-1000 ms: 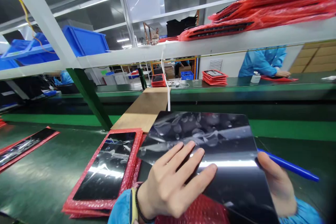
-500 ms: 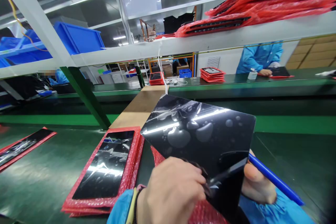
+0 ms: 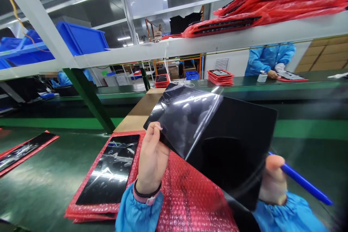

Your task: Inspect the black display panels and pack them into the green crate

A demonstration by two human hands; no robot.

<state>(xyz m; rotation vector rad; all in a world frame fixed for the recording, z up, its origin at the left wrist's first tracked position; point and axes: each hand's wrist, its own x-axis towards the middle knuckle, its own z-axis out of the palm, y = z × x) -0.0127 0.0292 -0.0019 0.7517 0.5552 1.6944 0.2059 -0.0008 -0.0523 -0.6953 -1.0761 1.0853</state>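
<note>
My right hand (image 3: 273,181) grips the lower right edge of a black glossy panel (image 3: 236,145) held up in front of me, and a blue pen (image 3: 304,183) sticks out from that hand to the right. My left hand (image 3: 152,159) pinches a clear protective film (image 3: 187,116) that is peeled halfway off the panel's left side and folded upward. Beneath both hands lies a red bubble-wrap sleeve (image 3: 187,195).
A stack of red bubble-wrap sleeves with a black panel on top (image 3: 108,174) lies left of my hands on the green bench (image 3: 40,185). Another sleeved panel (image 3: 24,150) lies far left. A person in a blue coat (image 3: 269,59) works across the far bench. Red sleeves fill the overhead shelf (image 3: 272,3).
My left hand went from flat on the panel to pinching the film at its near corner, then pulled it up and left, baring the panel's right half. The panel tilted upward.
</note>
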